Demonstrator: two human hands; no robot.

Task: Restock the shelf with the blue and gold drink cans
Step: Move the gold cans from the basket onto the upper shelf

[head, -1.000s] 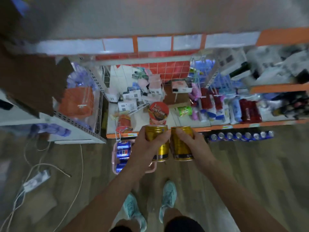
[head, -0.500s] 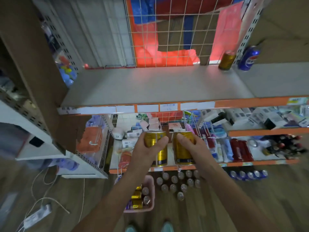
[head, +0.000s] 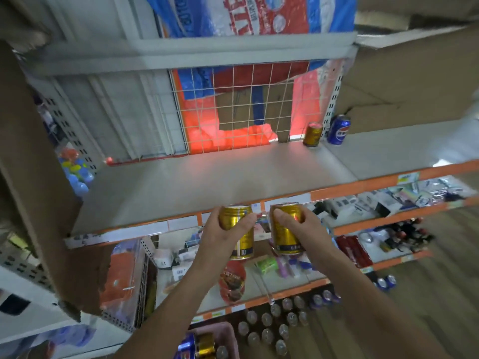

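Head view shows our left hand (head: pixel 225 235) gripping one shiny gold metal drink can (head: pixel 236 216) and our right hand (head: pixel 304 230) a second gold can (head: pixel 286 235), nearly upright just before the grey shelf (head: pixel 207 177), probably to set them standing.

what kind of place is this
Most likely a small shop: grey metal shelves with orange price-label strips, packaged goods on the lower shelves, rows of drink cans standing on the wooden floor. The left hand holds a gold metal drink can, the right hand a second gold can.
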